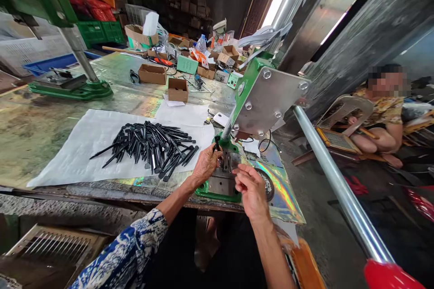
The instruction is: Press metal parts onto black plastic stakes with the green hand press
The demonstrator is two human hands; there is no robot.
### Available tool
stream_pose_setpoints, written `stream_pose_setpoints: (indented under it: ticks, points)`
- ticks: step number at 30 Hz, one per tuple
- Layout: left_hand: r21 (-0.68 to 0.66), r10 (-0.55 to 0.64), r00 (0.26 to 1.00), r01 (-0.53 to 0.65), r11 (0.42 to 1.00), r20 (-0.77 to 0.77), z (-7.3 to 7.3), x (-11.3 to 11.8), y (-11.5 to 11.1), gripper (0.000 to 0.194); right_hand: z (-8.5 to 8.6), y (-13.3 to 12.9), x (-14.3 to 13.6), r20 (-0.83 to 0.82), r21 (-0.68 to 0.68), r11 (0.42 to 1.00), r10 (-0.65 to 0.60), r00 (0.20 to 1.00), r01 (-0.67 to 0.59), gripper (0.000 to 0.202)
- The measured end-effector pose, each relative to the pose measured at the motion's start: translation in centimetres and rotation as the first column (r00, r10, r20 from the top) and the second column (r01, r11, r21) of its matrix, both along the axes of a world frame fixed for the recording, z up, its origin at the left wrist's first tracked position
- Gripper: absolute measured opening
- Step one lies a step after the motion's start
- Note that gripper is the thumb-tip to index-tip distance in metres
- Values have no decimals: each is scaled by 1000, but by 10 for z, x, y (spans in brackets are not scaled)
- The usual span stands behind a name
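My left hand (205,163) is closed on a slim black plastic piece (217,141), held upright at the left side of the press fixture (226,162). My right hand (251,187) is just right of the fixture, thumb and forefinger pinched together; whatever is between them is too small to make out. Both hands are over the green base (219,195) of a hand press (267,99). Beside my right hand, partly hidden by it, a round dark dish (267,185) holds small shiny metal bits. To the left, a pile of long, pointed black pieces (149,144) lies on a white sheet (73,158).
The press's long steel lever (342,185) slopes down at right, ending in a red knob (389,275). A second green press (71,90) stands at left. Small cardboard boxes (178,90) and a green control box (187,64) sit behind. Another person (383,117) sits at far right.
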State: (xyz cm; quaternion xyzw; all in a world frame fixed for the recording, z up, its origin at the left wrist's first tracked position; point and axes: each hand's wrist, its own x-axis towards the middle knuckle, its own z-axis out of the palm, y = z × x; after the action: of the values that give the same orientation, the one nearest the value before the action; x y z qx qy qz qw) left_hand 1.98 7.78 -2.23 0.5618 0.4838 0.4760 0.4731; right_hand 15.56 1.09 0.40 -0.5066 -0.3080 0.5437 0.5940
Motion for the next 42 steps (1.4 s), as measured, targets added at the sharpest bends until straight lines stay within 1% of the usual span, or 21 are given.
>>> stream_pose_setpoints:
  ticks: [3, 6, 8, 10, 11, 13, 15, 18, 19, 21, 24, 26, 28, 30, 33, 35, 39, 42]
  points:
    - [-15, -13, 994, 12, 1000, -104, 5, 1, 4, 14, 29, -18, 18, -52, 27, 1000, -6, 999, 8, 37]
    - [-3, -10, 980, 10, 1000, -197, 7, 2, 6, 12, 63, -39, 36, -55, 91, 995, -24, 998, 29, 32]
    - [17, -8, 974, 12, 1000, -225, 6, 2, 6, 10, 83, -51, 49, -40, 144, 988, -50, 998, 55, 29]
    - [25, -12, 973, 18, 1000, -232, 6, 2, 7, 10, 96, -59, 64, -10, 190, 981, -47, 999, 47, 27]
    - [26, -13, 972, 19, 999, -233, 5, 2, 7, 10, 99, -61, 72, 7, 198, 980, -21, 1000, 19, 26]
    - [27, -10, 972, 17, 999, -236, 5, 2, 7, 10, 100, -63, 89, 27, 191, 980, 51, 998, -55, 21]
    - [29, -7, 972, 14, 999, -234, 5, 2, 8, 11, 97, -63, 103, 27, 165, 976, 140, 990, -143, 15]
    - [31, -11, 976, 19, 999, -218, 5, 2, 8, 10, 94, -64, 109, 24, 142, 969, 199, 980, -201, 15]
    - [29, -13, 977, 20, 999, -214, 5, 1, 9, 10, 95, -65, 107, 28, 141, 971, 189, 982, -191, 15]
    - [23, -9, 977, 14, 1000, -214, 4, 2, 10, 10, 99, -68, 99, 31, 156, 979, 129, 991, -132, 16]
    - [19, -6, 973, 11, 1000, -232, 2, 2, 11, 10, 102, -70, 89, 29, 178, 980, 89, 996, -93, 19]
    - [22, -16, 968, 22, 1000, -252, 1, 1, 12, 10, 100, -68, 91, 29, 176, 977, 120, 992, -123, 20]
    - [31, -29, 955, 40, 999, -294, 1, 1, 12, 11, 96, -66, 99, 25, 173, 974, 146, 989, -149, 20]
    - [50, -39, 929, 62, 997, -368, 2, 1, 12, 12, 92, -63, 108, 32, 156, 971, 179, 983, -182, 21]
    - [66, -42, 867, 86, 994, -497, 4, 1, 12, 14, 91, -62, 114, 61, 144, 977, 152, 986, -160, 21]
    - [53, -50, 823, 97, 994, -566, 6, 2, 13, 17, 96, -64, 110, 75, 130, 984, 114, 991, -123, 18]
    - [34, -81, 742, 139, 990, -666, 5, 3, 14, 22, 111, -72, 95, 94, 88, 993, 73, 993, -81, 28]
    - [44, -88, 715, 164, 985, -693, 1, 3, 15, 25, 120, -79, 92, 129, 56, 997, 38, 991, -46, 33]
